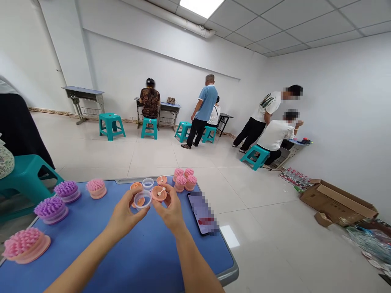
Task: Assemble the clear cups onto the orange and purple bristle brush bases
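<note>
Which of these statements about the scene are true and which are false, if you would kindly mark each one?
The left hand holds a clear cup. True.
The phone lies to the left of the right hand. False: it lies to that hand's right, on the blue table.
Purple brushes stand on the table. True.
The cardboard box sits on the table. False: it is on the floor by the right wall.
The stools are red. False: they are teal.
A standing person is beside a seated person at the right wall. True.
</note>
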The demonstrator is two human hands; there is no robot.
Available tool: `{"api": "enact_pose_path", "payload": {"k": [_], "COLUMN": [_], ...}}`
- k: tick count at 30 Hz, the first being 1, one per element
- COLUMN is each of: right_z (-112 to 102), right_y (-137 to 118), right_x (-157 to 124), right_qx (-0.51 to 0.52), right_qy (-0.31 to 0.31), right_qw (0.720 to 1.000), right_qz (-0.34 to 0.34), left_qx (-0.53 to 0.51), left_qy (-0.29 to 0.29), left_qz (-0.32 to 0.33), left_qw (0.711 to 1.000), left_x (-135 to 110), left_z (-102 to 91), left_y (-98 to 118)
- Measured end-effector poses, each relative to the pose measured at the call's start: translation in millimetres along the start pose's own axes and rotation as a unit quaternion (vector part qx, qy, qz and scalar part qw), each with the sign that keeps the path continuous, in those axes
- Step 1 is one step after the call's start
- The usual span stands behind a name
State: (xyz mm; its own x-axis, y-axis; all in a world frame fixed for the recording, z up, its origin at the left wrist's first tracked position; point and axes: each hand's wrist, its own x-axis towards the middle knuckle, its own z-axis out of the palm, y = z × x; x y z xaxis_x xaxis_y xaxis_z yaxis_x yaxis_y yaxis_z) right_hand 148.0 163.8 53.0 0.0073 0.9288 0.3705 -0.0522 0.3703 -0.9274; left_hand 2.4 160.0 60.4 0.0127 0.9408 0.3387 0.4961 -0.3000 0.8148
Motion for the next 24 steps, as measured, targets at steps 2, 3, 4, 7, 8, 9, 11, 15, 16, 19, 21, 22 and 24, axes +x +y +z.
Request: {"api": "enact_pose_path", "payload": {"k": [2, 3, 4, 7, 8, 9, 11, 15, 16, 19, 21, 22, 24], "right_z": [8, 12, 15, 23, 24, 26, 28, 31, 31, 30, 29, 28, 26], "right_y": [-2, -1, 0, 4, 5, 6, 8, 7, 6, 2, 1, 1, 2], "right_x": [-5, -7, -9, -11, -12, -13, -14, -16, -17, -17, -17, -17, -17], "right_qx": [0.054, 0.072, 0.087, 0.11, 0.111, 0.111, 0.109, 0.098, 0.09, 0.044, 0.011, -0.001, -0.011], "right_qy": [-0.015, -0.022, -0.027, -0.042, -0.046, -0.05, -0.06, -0.058, -0.055, -0.043, -0.038, -0.037, -0.039], "right_qw": [0.998, 0.997, 0.996, 0.992, 0.991, 0.991, 0.99, 0.991, 0.993, 0.997, 0.999, 0.999, 0.999], "right_qz": [0.007, 0.009, 0.013, 0.043, 0.052, 0.06, 0.067, 0.064, 0.059, 0.034, 0.017, 0.011, 0.006], "left_qx": [-0.05, -0.065, -0.079, -0.117, -0.129, -0.14, -0.16, -0.199, -0.208, -0.228, -0.233, -0.233, -0.233], "left_qy": [0.002, 0.003, 0.004, 0.009, 0.014, 0.017, 0.02, 0.017, 0.01, -0.019, -0.037, -0.044, -0.051], "left_qz": [0.001, 0.0, -0.005, -0.038, -0.053, -0.067, -0.088, -0.13, -0.139, -0.157, -0.166, -0.17, -0.169], "left_qw": [0.999, 0.998, 0.997, 0.992, 0.99, 0.988, 0.983, 0.971, 0.968, 0.961, 0.958, 0.956, 0.956], "left_x": [-10, -15, -20, -31, -33, -35, -37, -39, -38, -35, -33, -32, -31], "left_z": [-7.5, -10.2, -12.2, -16.9, -18.5, -20.2, -23.5, -28.7, -29.8, -33.0, -35.2, -36.2, -37.8], "left_y": [1, 0, -3, -11, -13, -14, -13, -10, -11, -19, -26, -28, -31]}}
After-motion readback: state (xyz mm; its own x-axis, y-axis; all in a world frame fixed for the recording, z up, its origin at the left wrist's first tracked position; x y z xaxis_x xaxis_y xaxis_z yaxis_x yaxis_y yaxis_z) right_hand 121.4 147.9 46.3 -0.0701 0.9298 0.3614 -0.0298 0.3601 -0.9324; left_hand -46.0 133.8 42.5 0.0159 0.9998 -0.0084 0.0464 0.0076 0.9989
